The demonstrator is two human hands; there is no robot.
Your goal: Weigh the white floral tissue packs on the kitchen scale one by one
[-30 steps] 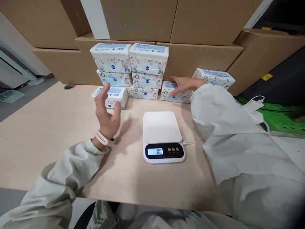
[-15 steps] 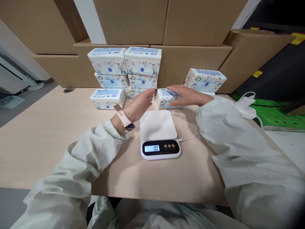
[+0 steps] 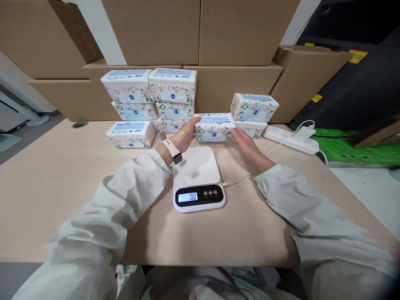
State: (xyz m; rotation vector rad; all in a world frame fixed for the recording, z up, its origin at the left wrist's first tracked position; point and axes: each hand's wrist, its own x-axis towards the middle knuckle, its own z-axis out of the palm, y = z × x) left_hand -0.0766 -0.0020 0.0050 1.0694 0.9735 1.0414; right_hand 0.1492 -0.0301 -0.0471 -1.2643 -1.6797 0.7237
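Between my two hands is a floral-printed tissue pack (image 3: pixel 214 127), just behind the scale. My left hand (image 3: pixel 186 135) grips its left end, and my right hand (image 3: pixel 244 143) grips its lower right corner. Some of the fingers are hidden behind the pack. The white digital scale (image 3: pixel 196 166) has nothing on its plate, and its display reads 0.0. To the left stand stacked tissue packs (image 3: pixel 173 89), with a single pack (image 3: pixel 130 134) in front of them. Two more stacked packs, the upper one (image 3: pixel 254 107) tilted slightly, are at the right.
Large cardboard boxes (image 3: pixel 234 83) form a wall behind the packs. A white power strip (image 3: pixel 292 139) lies on the right of the table (image 3: pixel 62 187). The scale's white cable (image 3: pixel 239 181) runs off to the right. A green crate (image 3: pixel 340 152) stands beyond the right edge.
My right hand has come down to the right end of the middle tissue pack, and my left hand has closed on its left end. The view has shifted slightly to the right.
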